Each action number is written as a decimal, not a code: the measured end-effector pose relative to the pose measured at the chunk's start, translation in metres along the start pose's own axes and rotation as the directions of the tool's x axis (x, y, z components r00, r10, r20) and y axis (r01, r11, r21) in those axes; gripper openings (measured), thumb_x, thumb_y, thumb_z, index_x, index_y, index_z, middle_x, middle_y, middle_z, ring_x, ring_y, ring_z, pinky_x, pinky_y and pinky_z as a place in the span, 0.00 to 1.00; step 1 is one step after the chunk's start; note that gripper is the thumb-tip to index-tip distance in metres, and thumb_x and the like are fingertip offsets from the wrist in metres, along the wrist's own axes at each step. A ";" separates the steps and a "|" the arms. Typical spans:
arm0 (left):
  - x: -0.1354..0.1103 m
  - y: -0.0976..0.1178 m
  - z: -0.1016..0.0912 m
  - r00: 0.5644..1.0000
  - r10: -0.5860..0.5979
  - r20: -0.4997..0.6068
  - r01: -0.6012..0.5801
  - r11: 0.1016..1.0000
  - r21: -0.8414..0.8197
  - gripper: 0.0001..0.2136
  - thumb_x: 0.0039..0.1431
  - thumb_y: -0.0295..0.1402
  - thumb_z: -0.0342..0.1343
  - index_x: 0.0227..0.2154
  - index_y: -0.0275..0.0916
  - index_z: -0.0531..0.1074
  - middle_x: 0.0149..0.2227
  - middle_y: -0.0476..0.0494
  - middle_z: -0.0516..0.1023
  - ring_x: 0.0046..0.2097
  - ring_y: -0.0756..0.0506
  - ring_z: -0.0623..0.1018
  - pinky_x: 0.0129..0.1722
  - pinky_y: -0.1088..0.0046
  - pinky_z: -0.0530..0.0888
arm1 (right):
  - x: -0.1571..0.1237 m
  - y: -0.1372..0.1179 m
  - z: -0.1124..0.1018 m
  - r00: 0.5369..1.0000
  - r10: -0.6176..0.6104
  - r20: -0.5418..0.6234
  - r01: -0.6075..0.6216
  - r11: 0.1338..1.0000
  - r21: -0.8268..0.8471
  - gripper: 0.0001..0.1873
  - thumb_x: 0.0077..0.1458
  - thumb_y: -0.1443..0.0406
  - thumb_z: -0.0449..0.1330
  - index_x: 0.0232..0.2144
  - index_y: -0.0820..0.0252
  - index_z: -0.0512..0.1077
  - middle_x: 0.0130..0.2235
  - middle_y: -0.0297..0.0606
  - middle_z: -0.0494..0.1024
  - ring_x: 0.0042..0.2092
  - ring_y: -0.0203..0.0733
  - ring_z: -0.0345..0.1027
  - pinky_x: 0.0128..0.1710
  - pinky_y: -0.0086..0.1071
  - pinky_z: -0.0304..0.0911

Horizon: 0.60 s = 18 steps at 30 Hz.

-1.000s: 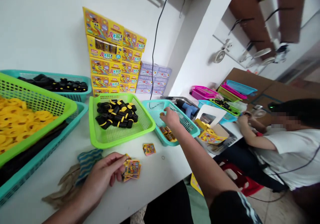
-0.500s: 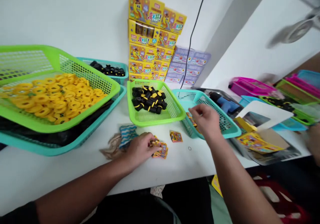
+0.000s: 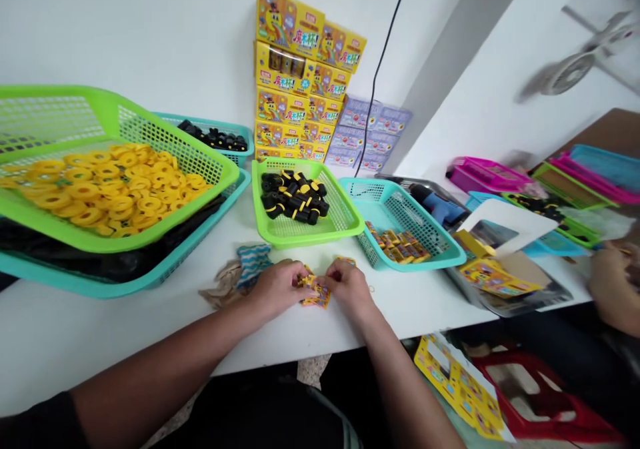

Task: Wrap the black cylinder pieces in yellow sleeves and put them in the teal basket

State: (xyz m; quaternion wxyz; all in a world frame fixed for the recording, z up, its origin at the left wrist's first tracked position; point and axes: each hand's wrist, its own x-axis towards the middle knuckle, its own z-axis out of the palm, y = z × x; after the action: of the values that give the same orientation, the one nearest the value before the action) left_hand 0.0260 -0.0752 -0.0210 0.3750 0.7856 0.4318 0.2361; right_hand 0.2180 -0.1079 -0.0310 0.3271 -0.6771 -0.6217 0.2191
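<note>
Printed yellow cards (image 3: 316, 295) lie in a small pile on the white table (image 3: 425, 319), low in the middle of the frame. My left hand (image 3: 276, 287) and right hand (image 3: 347, 287) meet over them, fingers pinching the pile from both sides. Just beyond sits a green basket (image 3: 340, 215) of black rollers (image 3: 293, 199); to its right, a teal basket (image 3: 400, 212) holds small yellow boxes (image 3: 397, 247).

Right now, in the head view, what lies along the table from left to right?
Green basket of yellow rings, green basket of black-and-yellow rolls, teal basket of small yellow boxes, tray of yellow cards, co-worker's hand.
</note>
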 end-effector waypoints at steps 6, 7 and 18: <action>0.000 0.001 0.000 1.000 0.017 -0.011 -0.016 0.999 0.033 0.11 0.46 0.35 0.67 0.34 0.39 0.76 0.29 0.50 0.73 0.31 0.48 0.71 0.30 0.74 0.61 | -0.007 0.001 0.003 0.996 -0.060 -0.063 0.057 0.997 -0.048 0.07 0.52 0.65 0.57 0.24 0.58 0.71 0.26 0.37 0.74 0.31 0.41 0.67 0.34 0.34 0.60; -0.001 0.001 0.000 1.000 0.025 -0.010 -0.025 0.999 0.041 0.11 0.47 0.35 0.66 0.34 0.39 0.76 0.29 0.50 0.73 0.31 0.48 0.71 0.30 0.74 0.61 | -0.009 0.000 0.002 0.995 -0.074 -0.069 0.070 0.996 -0.057 0.08 0.53 0.65 0.56 0.24 0.58 0.71 0.27 0.37 0.75 0.32 0.42 0.67 0.35 0.34 0.61; -0.001 -0.001 -0.002 0.998 0.033 -0.056 -0.033 0.999 -0.009 0.14 0.51 0.45 0.62 0.33 0.40 0.79 0.29 0.48 0.75 0.32 0.47 0.73 0.31 0.74 0.64 | -0.020 0.002 0.000 0.941 -0.273 -0.202 0.249 0.959 -0.136 0.11 0.61 0.64 0.51 0.31 0.57 0.72 0.31 0.38 0.77 0.35 0.42 0.71 0.37 0.33 0.65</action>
State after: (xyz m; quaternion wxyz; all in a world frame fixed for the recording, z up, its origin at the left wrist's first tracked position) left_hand 0.0237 -0.0745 -0.0208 0.3627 0.7838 0.4279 0.2662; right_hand 0.2167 -0.1272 -0.0341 0.3823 -0.6253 -0.6773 0.0638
